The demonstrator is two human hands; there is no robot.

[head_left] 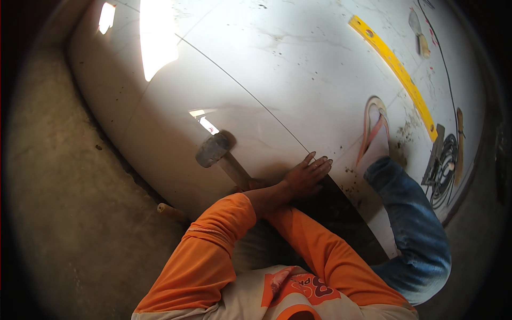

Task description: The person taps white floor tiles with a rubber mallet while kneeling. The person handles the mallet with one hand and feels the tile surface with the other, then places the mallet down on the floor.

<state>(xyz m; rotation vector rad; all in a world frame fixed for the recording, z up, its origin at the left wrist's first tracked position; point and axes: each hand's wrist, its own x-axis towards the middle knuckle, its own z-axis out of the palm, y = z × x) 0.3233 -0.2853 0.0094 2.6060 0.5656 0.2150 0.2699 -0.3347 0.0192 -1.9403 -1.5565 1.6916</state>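
My arms cross, the left forearm lying over the right. My left hand (308, 176) rests with its fingers stretched out on the edge of a glossy white floor tile (240, 128), beside the joint line. Under the left forearm, my right hand (257, 184) is closed round the wooden handle of a mallet (214, 148); the left arm hides part of that grip. The mallet's dark grey, blocky head is at or just above the tile, and I cannot tell whether it touches. A dark gap (333, 208) opens in the floor right beside my left hand.
A yellow spirit level (397, 66) lies at the right, with a trowel (418, 34) beyond it. Coiled black cable (445, 170) lies near another tool. My sandalled foot (376, 133) stands on the tiles. Rough concrete (80, 186) borders the left, with a wooden handle (172, 212).
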